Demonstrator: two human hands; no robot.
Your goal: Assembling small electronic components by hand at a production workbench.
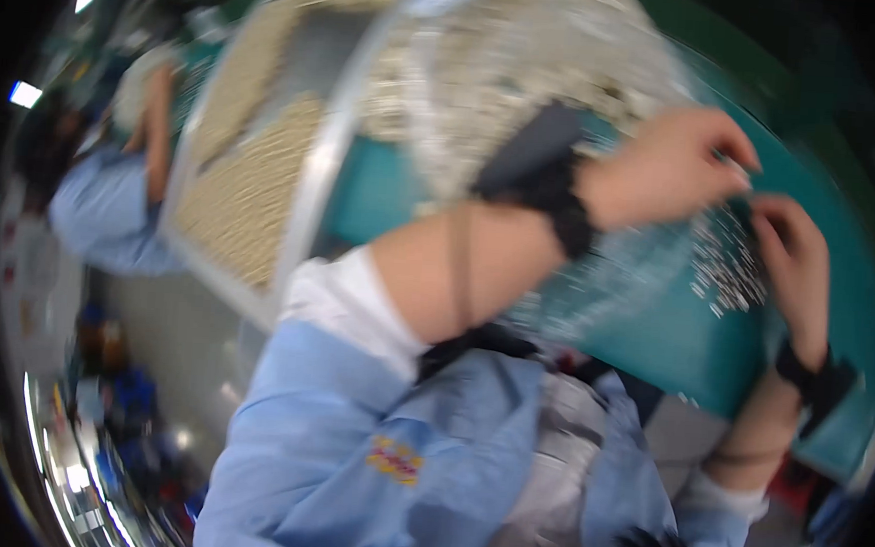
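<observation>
My left hand (665, 165) reaches across to the right over a green table, with its fingers curled and the fingertips close together. Just below and to the right, my right hand (797, 257) is bent with thumb and finger drawn together, its tips close to the left ones. Anything held between the fingers is too small and blurred to make out. Beneath the hands lies a loose scatter of small shiny metallic pieces (726, 266). A clear plastic sheet or bag (597, 288) lies beside them, under my left forearm.
Farther off, a large clear plastic bag (429, 123) holds a heap of small cream-coloured pieces (541, 54). To the left, a metal-rimmed tray (325, 171) carries rows of pale pieces (247, 197). Beyond it a co-worker in a blue sleeve (111, 203) works. The green table (654, 337) extends rightward.
</observation>
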